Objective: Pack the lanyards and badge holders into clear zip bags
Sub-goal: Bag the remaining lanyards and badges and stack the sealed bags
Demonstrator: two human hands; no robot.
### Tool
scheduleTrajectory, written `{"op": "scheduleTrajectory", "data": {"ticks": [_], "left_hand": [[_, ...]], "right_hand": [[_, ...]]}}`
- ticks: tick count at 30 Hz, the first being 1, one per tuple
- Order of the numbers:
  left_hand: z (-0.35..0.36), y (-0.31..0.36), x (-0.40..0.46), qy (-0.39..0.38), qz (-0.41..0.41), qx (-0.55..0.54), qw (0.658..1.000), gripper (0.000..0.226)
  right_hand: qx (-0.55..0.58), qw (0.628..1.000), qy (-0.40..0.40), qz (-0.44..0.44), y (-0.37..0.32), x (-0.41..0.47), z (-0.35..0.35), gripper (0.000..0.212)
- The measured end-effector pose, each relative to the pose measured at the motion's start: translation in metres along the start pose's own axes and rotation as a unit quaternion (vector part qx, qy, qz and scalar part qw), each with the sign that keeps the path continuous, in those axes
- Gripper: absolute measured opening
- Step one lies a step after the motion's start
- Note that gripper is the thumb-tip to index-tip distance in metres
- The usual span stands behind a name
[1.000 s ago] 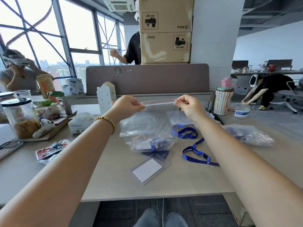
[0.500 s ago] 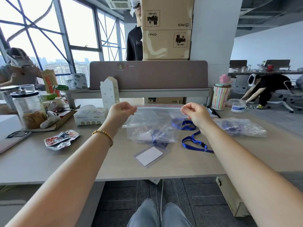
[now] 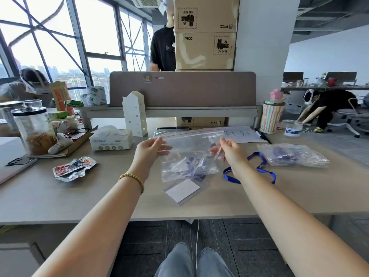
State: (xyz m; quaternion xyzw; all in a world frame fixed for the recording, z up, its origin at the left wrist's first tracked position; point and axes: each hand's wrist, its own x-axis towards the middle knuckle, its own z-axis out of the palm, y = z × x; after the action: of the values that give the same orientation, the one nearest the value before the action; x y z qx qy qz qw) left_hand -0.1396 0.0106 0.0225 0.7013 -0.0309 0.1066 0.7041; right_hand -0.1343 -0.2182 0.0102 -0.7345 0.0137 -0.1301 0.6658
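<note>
A clear zip bag [image 3: 191, 148] with a red zip line lies on the desk [image 3: 99, 196], a blue lanyard bunched inside it. My left hand [image 3: 151, 149] rests at the bag's left edge with relaxed fingers. At the right edge, my right hand [image 3: 226, 151] pinches the plastic between thumb and fingers. A clear badge holder [image 3: 182, 191] with a white card lies just in front of the bag. A loose blue lanyard [image 3: 259, 168] loops on the desk to the right, partly under my right forearm. Another filled zip bag [image 3: 292, 155] lies further right.
A tissue box [image 3: 110, 139], a white house model [image 3: 135, 114], a snack wrapper [image 3: 73, 168], a jar [image 3: 33, 130] and a phone [image 3: 20, 162] crowd the left. A striped cup [image 3: 271, 118], paper and a pen sit at back right. A person stands behind the divider.
The bag, held up by its zip top, has come down flat onto the desk. Both hands moved from the top corners to the bag's side edges.
</note>
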Motion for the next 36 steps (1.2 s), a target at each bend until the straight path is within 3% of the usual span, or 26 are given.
{"op": "scheduleTrajectory", "data": {"ticks": [6, 10, 12, 16, 18, 21, 23, 25, 27, 28, 31, 34, 36], "left_hand": [[-0.005, -0.036, 0.003, -0.12, -0.081, 0.144, 0.979, 0.036], [-0.005, -0.053, 0.015, -0.068, -0.126, 0.084, 0.986, 0.037], [0.0, -0.056, 0.021, -0.035, -0.124, 0.088, 0.988, 0.036], [0.011, -0.066, 0.029, 0.011, -0.113, 0.208, 0.972, 0.035], [0.012, -0.074, 0.035, 0.016, -0.109, 0.302, 0.947, 0.031], [0.013, -0.074, 0.039, 0.022, -0.114, 0.381, 0.917, 0.025], [0.014, -0.068, 0.041, 0.042, -0.067, 0.443, 0.893, 0.037], [0.022, -0.059, 0.041, 0.07, 0.052, 0.476, 0.875, 0.041], [0.036, -0.051, 0.042, 0.03, 0.156, 0.496, 0.853, 0.041], [0.044, -0.053, 0.043, -0.008, 0.179, 0.518, 0.836, 0.04], [0.051, -0.075, 0.053, -0.092, 0.099, 0.561, 0.817, 0.041], [0.043, -0.096, 0.06, -0.127, -0.001, 0.549, 0.826, 0.045], [0.04, -0.102, 0.06, -0.136, -0.022, 0.535, 0.833, 0.046]], "right_hand": [[-0.031, 0.998, 0.006, 0.05, 0.028, 0.017, 0.003, 0.034], [0.008, 0.993, -0.056, 0.101, 0.044, 0.019, -0.001, 0.032], [0.03, 0.993, -0.037, 0.106, 0.049, 0.02, 0.0, 0.027], [-0.174, 0.98, 0.02, 0.099, 0.058, 0.029, 0.01, 0.034], [-0.313, 0.945, 0.014, 0.092, 0.065, 0.035, 0.012, 0.034], [-0.395, 0.913, -0.031, 0.097, 0.067, 0.035, 0.013, 0.016], [-0.415, 0.905, -0.031, 0.087, 0.063, 0.035, 0.012, 0.021], [-0.422, 0.906, 0.02, 0.02, 0.057, 0.036, 0.013, 0.03], [-0.436, 0.896, 0.049, -0.067, 0.055, 0.039, 0.018, 0.039], [-0.455, 0.886, 0.027, -0.089, 0.055, 0.04, 0.021, 0.042], [-0.494, 0.866, -0.052, -0.054, 0.063, 0.04, 0.03, 0.042], [-0.5, 0.865, -0.029, -0.02, 0.073, 0.041, 0.031, 0.042], [-0.46, 0.887, -0.01, 0.022, 0.071, 0.045, 0.032, 0.045]]}}
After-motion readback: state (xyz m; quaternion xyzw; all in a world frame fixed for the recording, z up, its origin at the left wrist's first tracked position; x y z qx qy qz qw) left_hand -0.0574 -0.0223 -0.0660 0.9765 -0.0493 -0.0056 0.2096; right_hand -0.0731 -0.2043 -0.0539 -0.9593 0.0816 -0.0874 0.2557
